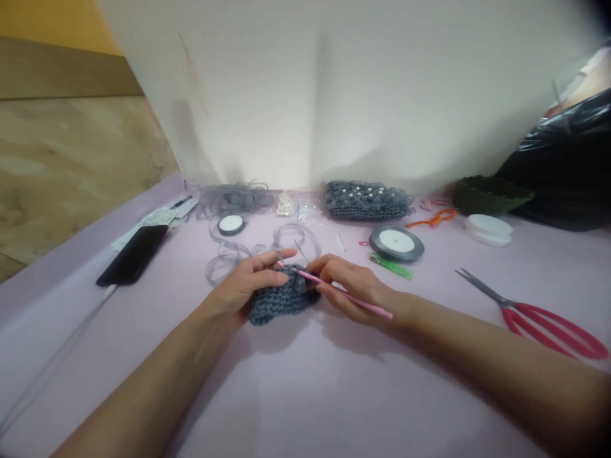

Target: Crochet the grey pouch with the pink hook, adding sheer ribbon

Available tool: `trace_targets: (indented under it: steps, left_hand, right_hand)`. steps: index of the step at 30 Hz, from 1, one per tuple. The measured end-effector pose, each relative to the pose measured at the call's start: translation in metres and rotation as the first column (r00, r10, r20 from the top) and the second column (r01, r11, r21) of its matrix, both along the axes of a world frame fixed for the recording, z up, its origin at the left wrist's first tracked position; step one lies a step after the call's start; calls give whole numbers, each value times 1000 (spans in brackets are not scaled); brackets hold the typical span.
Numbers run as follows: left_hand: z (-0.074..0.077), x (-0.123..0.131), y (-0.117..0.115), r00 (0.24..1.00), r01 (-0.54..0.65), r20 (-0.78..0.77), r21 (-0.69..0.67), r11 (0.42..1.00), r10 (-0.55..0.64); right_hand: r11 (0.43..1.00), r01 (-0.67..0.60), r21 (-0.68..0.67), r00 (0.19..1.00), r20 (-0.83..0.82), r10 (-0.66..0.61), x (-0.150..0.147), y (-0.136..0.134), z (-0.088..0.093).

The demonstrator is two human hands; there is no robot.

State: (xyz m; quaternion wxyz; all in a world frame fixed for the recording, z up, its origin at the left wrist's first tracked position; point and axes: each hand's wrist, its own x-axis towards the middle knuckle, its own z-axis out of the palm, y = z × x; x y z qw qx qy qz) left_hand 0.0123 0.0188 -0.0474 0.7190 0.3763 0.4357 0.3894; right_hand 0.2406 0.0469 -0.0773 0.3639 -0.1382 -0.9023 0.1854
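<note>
My left hand [243,283] grips a small grey-blue crochet piece [279,303] by its left side, thumb on top. In my right hand [351,283] is a pink crochet hook [363,304], its tip at the piece's upper edge. A thin needle-like rod [300,250] sticks up beside the right fingertips; what holds it is hidden. Sheer grey ribbon [229,257] curls on the table behind the left hand, close to the work. Where the hook meets the stitches is too small to make out.
Behind lie a beaded crochet piece [367,200], a ribbon heap [238,198], beads [285,205] and ribbon spools [397,243]. Red-handled scissors [554,327] lie right, by my forearm. A green clip tool [391,266] sits nearer. At left are a phone [133,256] and its cable [62,356].
</note>
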Motion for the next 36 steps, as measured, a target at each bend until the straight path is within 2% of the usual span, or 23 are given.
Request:
trace_targets:
  steps: [4,8,10,13,15,16,19,22,25,27,29,31,33,34,36]
  left_hand:
    - [2,-5,3,999,-14,-45,23,1000,15]
    - [3,-8,4,997,-31,-67,42,999,34]
    - [3,-9,4,997,-22,-73,34,999,25]
    - [3,-11,5,997,-20,-73,37,999,23]
    - [3,-12,5,997,-16,-70,45,999,19]
    - [2,-11,4,997,-11,-72,52,999,15]
    - [-2,-6,2,996,35,-80,106,994,-26]
    - [-8,4,-3,983,179,-60,182,967,-171]
    - [-11,6,-3,948,318,-111,270,909,-299]
    - [-12,0,1,932,343,-242,340,876,-271]
    - [-11,-8,8,908,330,-384,410,850,-168]
    - [-10,-15,13,890,282,-454,485,828,-37]
    - [-11,-16,14,909,197,-413,549,812,58]
    - [-12,-15,13,932,154,-357,557,816,68]
    - [-13,-8,8,976,108,-220,514,851,9]
  right_hand:
    - [986,-5,-169,999,31,10,1,-4,7]
    - [936,25,-350,999,46,-9,1,-8,12]
    - [890,7,-456,1000,17,1,0,-11,13]
    - [787,-29,-616,999,-41,5,-1,-14,16]
    - [722,-24,-691,998,-56,-21,-2,-16,19]
    - [707,-15,-707,998,-53,-32,-2,-16,20]
    - [736,-8,-677,996,-70,-54,-6,-18,20]
    - [765,-10,-644,990,-115,-84,-11,-19,16]
    - [803,81,-591,974,-124,-190,-13,-19,13]
    - [810,126,-573,965,-119,-234,-12,-19,14]
    - [806,135,-576,966,-105,-237,-11,-19,16]
    - [799,129,-587,969,-96,-226,-10,-20,19]
    - [797,126,-590,970,-95,-224,-10,-21,20]
    - [800,129,-586,969,-99,-228,-10,-21,21]
    - [811,138,-569,965,-107,-239,-11,-22,21]
